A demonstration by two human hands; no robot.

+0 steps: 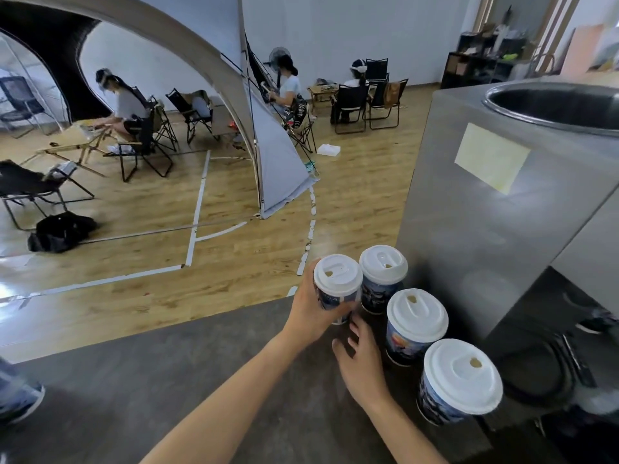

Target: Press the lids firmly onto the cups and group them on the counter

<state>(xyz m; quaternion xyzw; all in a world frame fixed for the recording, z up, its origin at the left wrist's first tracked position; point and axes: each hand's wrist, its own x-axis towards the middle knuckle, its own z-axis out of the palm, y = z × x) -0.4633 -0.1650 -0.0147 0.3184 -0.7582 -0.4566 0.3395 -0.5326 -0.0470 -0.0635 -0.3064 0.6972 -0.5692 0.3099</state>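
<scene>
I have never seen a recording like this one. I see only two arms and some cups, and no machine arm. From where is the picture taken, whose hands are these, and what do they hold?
There is no robot here. A person wears one wide-angle camera on the head, so you look forward and down along that person's own arms.

The left hand grips the held cup by its side, near the far edge of the dark counter. I cannot tell whether this cup is lifted or standing. The right hand holds nothing; its fingers are relaxed, just below that cup.

Three more cups stand on the counter to the right: the far cup, the middle cup and the near cup. All four carry white lids. Beside them stands a steel machine.
</scene>
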